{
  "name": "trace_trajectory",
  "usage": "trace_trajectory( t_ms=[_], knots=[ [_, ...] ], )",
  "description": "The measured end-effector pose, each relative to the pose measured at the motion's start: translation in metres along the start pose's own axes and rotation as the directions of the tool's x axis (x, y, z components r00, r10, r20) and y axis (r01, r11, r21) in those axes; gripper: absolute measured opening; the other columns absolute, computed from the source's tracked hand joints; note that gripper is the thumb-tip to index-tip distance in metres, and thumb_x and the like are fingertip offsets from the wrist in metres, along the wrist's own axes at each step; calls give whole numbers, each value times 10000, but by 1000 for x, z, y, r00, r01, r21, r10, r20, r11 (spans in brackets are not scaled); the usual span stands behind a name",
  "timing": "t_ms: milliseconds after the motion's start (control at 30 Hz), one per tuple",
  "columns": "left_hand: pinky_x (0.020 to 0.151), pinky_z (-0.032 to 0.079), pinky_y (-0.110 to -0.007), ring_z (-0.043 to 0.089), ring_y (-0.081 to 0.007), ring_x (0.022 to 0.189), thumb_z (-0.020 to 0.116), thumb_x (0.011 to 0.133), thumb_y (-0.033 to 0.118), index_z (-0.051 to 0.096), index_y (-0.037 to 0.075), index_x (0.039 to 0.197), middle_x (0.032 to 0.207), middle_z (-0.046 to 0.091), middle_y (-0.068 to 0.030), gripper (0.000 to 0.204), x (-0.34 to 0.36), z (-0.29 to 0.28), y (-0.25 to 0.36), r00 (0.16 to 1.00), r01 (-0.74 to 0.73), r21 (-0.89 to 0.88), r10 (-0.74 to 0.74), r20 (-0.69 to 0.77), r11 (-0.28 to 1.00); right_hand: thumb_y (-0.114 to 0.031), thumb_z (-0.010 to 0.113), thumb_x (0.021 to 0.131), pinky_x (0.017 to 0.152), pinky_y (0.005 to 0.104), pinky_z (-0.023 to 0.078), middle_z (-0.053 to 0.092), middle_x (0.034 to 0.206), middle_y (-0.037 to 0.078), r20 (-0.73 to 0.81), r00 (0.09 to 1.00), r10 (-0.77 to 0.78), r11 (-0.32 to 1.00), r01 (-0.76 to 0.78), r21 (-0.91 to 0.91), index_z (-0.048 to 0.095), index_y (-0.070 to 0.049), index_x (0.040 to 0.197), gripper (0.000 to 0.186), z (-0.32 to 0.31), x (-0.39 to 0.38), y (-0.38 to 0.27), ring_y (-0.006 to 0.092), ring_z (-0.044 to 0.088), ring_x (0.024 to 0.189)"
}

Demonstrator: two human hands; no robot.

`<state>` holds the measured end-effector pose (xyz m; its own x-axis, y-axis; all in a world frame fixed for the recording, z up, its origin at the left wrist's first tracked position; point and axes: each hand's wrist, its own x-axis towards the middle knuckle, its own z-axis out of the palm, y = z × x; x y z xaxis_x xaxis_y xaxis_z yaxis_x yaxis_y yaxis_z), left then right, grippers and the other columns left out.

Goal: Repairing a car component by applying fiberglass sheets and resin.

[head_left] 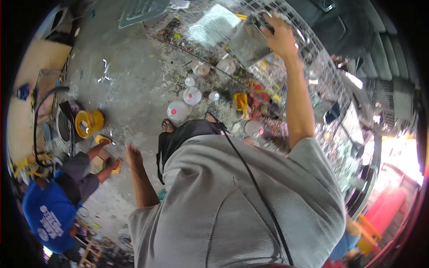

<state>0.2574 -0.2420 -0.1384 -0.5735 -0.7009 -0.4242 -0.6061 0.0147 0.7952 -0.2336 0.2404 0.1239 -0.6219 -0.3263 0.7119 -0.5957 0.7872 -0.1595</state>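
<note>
My right arm stretches forward to the far side. There my right hand (280,38) has its fingers curled over the dark top edge of a grey, flat-sided box (250,44), which is blurred. The box is at a wire rack (308,40), beside a shiny, whitish wrapped sheet (214,26). My left hand (133,156) hangs low at my left side, away from any object. Motion smears its fingers, so their shape does not show. Near my feet stand several translucent plastic bottles (192,96) and a yellow packet (241,103).
To the left sits a person in a blue shirt (49,214), near a yellow bucket (89,123) and a black hose (36,116). A grey plastic tray (143,11) lies at the far edge. Dark car-like parts (353,31) stack up at the far right.
</note>
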Motion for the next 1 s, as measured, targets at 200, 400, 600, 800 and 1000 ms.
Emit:
trace_trajectory(
  t_ms=[200,400,600,800,1000],
  knots=[
    [648,452,-386,569,-256,786,614,849,226,647,60,1015,862,608,-81,238,-132,-106,-148,662,685,-277,-734,-151,674,-140,650,915,806,338,517,715,997,162,101,898,427,862,-439,254,717,-16,995,162,-46,-114,-22,289,674,871],
    [566,384,-335,488,-182,668,590,861,235,660,85,949,775,555,-25,188,-182,-80,-140,671,741,40,-741,5,671,-39,660,697,913,490,457,584,1160,249,718,395,573,600,-799,-40,377,-9,1374,734,-1,-405,-81,459,538,1096],
    [488,276,-259,378,-83,562,576,871,265,657,103,889,691,485,46,182,-16,-78,-68,893,444,-18,-444,-79,896,-191,601,843,569,410,527,696,803,141,730,-579,363,385,-620,-683,705,-53,898,182,-84,-672,-124,275,678,676],
    [989,439,-358,577,-257,1159,640,859,218,585,-32,1290,1288,616,-180,502,217,-74,37,979,-28,107,5,202,994,-195,571,932,488,289,424,656,781,18,396,-521,756,-575,-818,19,670,-122,1077,189,-109,-607,-140,141,599,600],
    [1025,425,-327,587,-232,1187,622,920,243,591,-34,1290,1285,629,-162,463,345,-92,95,922,-45,73,13,387,996,-147,573,915,622,278,461,686,960,62,312,-390,866,-441,-891,108,587,-76,1289,381,0,-438,-284,151,646,782]
  ],
)
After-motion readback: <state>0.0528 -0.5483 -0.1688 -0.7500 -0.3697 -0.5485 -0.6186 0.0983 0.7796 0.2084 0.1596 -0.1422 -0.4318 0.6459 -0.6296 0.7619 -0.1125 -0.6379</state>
